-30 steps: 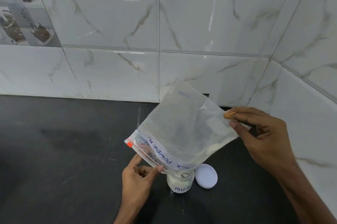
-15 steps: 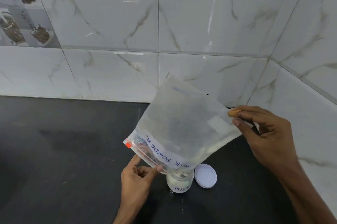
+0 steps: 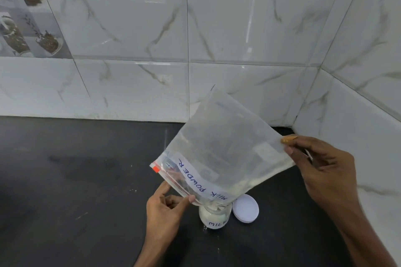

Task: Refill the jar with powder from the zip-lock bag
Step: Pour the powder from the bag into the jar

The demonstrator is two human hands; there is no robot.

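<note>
Head view shows the zip-lock bag (image 3: 219, 153) tipped mouth-down over the jar (image 3: 214, 216), which stands toward the right edge of the countertop (image 3: 76, 179), forward of its back right corner. A white lid (image 3: 246, 210) lies just beside the jar. The left hand (image 3: 165, 208) pinches the bag's zip edge between thumb and forefinger. The right hand (image 3: 321, 169) pinches the raised bottom corner. Only a little powder (image 3: 245, 186) shows, lying along the bag's lower fold. The pour looks nearly finished. To do it well, the person should hold the mouth's lowest corner inside the jar opening, lift the bottom corner steeper, and shake gently so the clinging powder slides down without spilling.
</note>
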